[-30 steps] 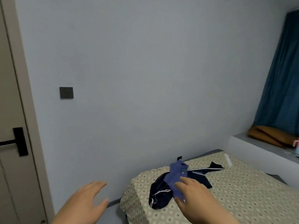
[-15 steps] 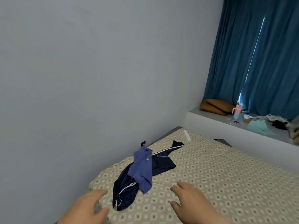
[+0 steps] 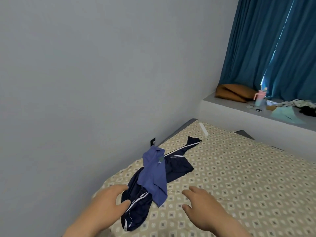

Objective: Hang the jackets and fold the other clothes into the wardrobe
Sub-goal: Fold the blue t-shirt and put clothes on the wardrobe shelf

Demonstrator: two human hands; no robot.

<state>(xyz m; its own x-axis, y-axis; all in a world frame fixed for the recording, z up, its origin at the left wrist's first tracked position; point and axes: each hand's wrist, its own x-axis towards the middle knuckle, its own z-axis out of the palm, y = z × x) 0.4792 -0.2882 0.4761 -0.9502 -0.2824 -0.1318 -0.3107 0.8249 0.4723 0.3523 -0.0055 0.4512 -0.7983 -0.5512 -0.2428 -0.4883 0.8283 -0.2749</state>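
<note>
Both our hands have closed in on the pile: left hand (image 3: 109, 200) at the edge of the navy jacket (image 3: 177, 166), right hand (image 3: 201, 207) near the blue shirt (image 3: 153, 175), fingers spread, gripping nothing. Because the blue shirt lies draped across the navy jacket on the bed (image 3: 239, 185), we judge it comes off first.

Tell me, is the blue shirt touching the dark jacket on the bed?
Touching. The head view shows the blue shirt lying draped across the dark jacket, covering its middle.
</note>
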